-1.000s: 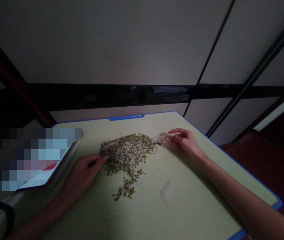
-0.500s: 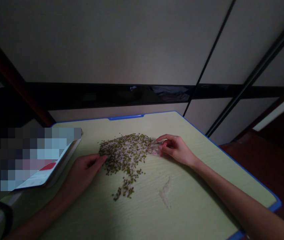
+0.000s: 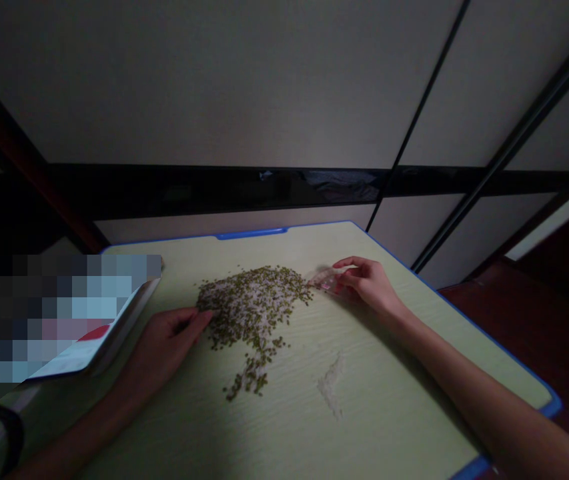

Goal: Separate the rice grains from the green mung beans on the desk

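A heap of green beans mixed with white rice lies in the middle of a pale green table with a blue rim. My left hand rests at the heap's left edge, fingers curled, fingertips touching the grains. My right hand sits at the heap's right edge, fingers closed on a small clear plastic piece that touches the grains.
A thin streak of white rice lies apart, nearer to me. A booklet or packet lies at the table's left edge. A pale wall with dark rails stands behind the table. Dark floor lies to the right.
My right hand pushed left into the heap with the plastic piece, then drew back to the right. My left hand stayed at the heap's left edge.
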### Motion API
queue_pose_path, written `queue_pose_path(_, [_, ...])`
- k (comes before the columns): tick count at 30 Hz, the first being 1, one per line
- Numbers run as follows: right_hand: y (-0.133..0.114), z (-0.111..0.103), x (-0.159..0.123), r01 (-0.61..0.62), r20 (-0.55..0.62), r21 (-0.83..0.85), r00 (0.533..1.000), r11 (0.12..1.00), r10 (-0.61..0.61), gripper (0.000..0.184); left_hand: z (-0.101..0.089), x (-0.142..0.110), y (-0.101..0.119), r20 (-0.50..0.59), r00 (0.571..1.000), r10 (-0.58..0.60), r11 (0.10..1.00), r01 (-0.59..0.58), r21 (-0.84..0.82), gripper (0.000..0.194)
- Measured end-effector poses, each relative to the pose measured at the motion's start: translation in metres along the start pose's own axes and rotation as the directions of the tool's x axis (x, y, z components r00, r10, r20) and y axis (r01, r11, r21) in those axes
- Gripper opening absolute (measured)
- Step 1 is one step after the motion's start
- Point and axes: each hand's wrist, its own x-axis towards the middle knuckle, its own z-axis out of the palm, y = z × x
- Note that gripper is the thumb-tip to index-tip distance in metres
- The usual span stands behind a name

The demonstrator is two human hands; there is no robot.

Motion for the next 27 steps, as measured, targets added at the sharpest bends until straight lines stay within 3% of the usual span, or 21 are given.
queue_pose_path(14, [0.000, 0.006, -0.005, -0.009, 0.197, 0.037, 0.980, 0.999, 0.002, 0.023, 0.000, 0.002, -0.003, -0.009, 1.000, 0.010, 1.000, -0.010, 0.005, 0.037])
queue_pose_path(19, [-0.002, 0.003, -0.003, -0.056, 0.147, 0.047, 0.988, 0.997, 0.048, 0.020, 0.000, 0.003, -0.003, -0.003, 1.000, 0.006, 1.000, -0.006, 0.013, 0.036])
queue_pose_path(25, [0.001, -0.009, 0.004, -0.088, -0.045, 0.079, 0.995, 0.993, 0.092, 0.015, 0.000, 0.003, -0.004, 0.003, 1.000, 0.009, 0.999, -0.009, 0.030, 0.035])
queue_pose_path(27, [0.002, -0.011, 0.005, -0.066, -0.062, 0.090, 0.996, 0.994, 0.072, 0.017, 0.000, 0.003, -0.004, -0.007, 1.000, 0.015, 0.999, -0.015, 0.038, 0.036])
